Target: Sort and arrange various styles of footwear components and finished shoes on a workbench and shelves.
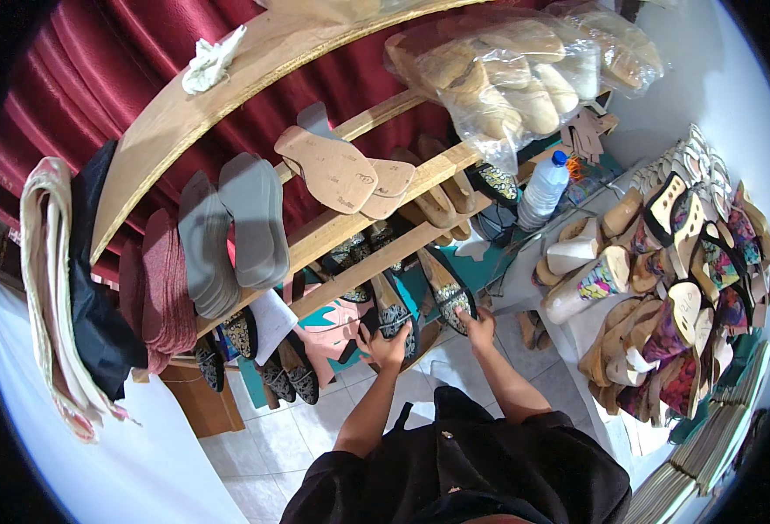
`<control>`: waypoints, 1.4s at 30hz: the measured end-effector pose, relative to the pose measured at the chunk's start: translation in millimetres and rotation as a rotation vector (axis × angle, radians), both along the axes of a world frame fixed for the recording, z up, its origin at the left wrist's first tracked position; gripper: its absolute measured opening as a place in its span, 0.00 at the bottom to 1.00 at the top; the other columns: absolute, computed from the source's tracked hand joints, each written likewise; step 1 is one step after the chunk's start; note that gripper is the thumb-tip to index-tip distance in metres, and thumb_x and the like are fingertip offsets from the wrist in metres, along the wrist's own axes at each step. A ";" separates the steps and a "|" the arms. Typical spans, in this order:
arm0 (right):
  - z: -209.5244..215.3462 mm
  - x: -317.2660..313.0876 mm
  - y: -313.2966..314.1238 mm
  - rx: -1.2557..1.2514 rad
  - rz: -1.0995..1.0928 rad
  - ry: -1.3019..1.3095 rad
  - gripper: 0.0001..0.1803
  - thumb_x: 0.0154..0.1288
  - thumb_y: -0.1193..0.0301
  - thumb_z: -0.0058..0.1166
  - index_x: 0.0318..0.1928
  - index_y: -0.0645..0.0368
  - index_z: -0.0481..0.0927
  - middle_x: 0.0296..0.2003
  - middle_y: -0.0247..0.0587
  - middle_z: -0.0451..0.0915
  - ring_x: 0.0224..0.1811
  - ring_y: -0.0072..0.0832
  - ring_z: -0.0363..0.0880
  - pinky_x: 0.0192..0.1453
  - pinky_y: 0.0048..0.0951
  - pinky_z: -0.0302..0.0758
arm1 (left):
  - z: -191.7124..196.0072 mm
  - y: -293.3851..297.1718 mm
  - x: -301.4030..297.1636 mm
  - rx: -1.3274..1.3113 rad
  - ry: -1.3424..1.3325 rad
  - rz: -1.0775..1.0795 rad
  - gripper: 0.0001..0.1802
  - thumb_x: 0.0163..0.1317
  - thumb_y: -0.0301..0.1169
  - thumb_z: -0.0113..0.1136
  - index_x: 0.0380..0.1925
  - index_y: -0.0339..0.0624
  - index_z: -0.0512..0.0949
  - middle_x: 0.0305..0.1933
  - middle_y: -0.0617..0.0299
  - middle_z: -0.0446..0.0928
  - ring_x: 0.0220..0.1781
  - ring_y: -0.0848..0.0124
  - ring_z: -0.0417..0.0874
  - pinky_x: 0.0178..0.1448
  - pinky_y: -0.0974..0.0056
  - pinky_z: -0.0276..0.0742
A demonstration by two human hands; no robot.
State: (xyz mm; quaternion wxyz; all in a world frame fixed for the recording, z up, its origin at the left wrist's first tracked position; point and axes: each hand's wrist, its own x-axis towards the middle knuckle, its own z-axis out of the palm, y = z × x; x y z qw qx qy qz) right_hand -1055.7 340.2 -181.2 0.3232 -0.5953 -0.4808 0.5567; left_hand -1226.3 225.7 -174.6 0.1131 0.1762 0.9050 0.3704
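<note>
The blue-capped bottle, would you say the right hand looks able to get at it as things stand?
Probably, after letting go: the right hand holds a patterned shoe. Nothing appears to cover the near side of the blue-capped bottle, though it stands farther off, and distance is uncertain.

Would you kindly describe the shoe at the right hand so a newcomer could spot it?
Find the wooden rack by the red curtain, then look below its lower rail. There the shoe points its toe toward the person, dark-edged and pale-patterned with a tan insole. Only this one has the right hand at its toe; the similar pair of the left hand lies left.
</note>
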 end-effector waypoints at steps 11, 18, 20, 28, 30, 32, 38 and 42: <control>68.5 100.8 -101.9 -0.062 -0.049 0.351 0.20 0.54 0.68 0.63 0.44 0.70 0.77 0.46 0.39 0.70 0.49 0.25 0.70 0.52 0.24 0.65 | 55.6 -110.2 74.8 0.179 0.149 -0.422 0.27 0.37 0.51 0.70 0.35 0.46 0.83 0.67 0.47 0.58 0.70 0.48 0.43 0.69 0.47 0.36; 138.1 156.5 -166.4 -0.049 0.099 0.640 0.20 0.55 0.68 0.63 0.46 0.67 0.77 0.49 0.36 0.68 0.52 0.26 0.68 0.57 0.25 0.63 | 123.8 -145.5 125.1 0.393 0.263 -0.419 0.35 0.33 0.47 0.71 0.43 0.41 0.79 0.67 0.44 0.56 0.69 0.46 0.48 0.68 0.42 0.37; 151.0 176.1 -180.2 0.003 0.192 0.718 0.20 0.57 0.69 0.60 0.49 0.66 0.75 0.51 0.34 0.67 0.55 0.25 0.65 0.60 0.26 0.59 | 146.3 -153.5 138.2 0.454 0.278 -0.448 0.40 0.33 0.51 0.69 0.49 0.42 0.75 0.67 0.42 0.54 0.69 0.45 0.46 0.69 0.43 0.35; 190.2 247.1 -243.0 0.188 0.226 0.806 0.24 0.56 0.64 0.62 0.51 0.64 0.75 0.56 0.37 0.64 0.61 0.30 0.59 0.66 0.35 0.52 | 208.8 -158.1 188.1 0.657 0.408 -0.772 0.48 0.33 0.64 0.65 0.52 0.45 0.73 0.69 0.42 0.51 0.71 0.43 0.41 0.69 0.40 0.32; 191.9 271.4 -252.5 0.275 0.175 0.754 0.25 0.56 0.63 0.62 0.51 0.64 0.75 0.57 0.38 0.64 0.62 0.30 0.58 0.66 0.35 0.52 | 214.5 -152.8 212.2 0.750 0.424 -0.810 0.48 0.33 0.63 0.66 0.53 0.45 0.72 0.69 0.42 0.50 0.71 0.43 0.41 0.69 0.39 0.32; 195.7 299.3 -262.7 0.361 0.116 0.691 0.27 0.55 0.62 0.63 0.52 0.64 0.75 0.59 0.40 0.63 0.63 0.32 0.57 0.67 0.35 0.50 | 224.1 -142.2 237.2 0.849 0.565 -0.853 0.53 0.35 0.66 0.61 0.59 0.44 0.65 0.68 0.47 0.55 0.71 0.46 0.46 0.70 0.44 0.37; 213.6 373.8 -315.4 0.492 -0.247 0.616 0.29 0.54 0.62 0.63 0.53 0.67 0.73 0.60 0.41 0.61 0.65 0.31 0.55 0.68 0.34 0.49 | 237.0 -122.7 316.5 0.844 0.414 -1.187 0.52 0.35 0.64 0.62 0.58 0.43 0.65 0.69 0.48 0.53 0.71 0.47 0.46 0.69 0.44 0.37; 213.6 420.9 -362.4 0.580 -0.494 0.533 0.29 0.53 0.63 0.63 0.52 0.68 0.73 0.61 0.42 0.60 0.66 0.32 0.53 0.68 0.33 0.47 | 236.3 -118.5 383.8 0.890 0.206 -1.390 0.45 0.31 0.60 0.68 0.50 0.45 0.73 0.70 0.46 0.48 0.71 0.44 0.38 0.66 0.38 0.33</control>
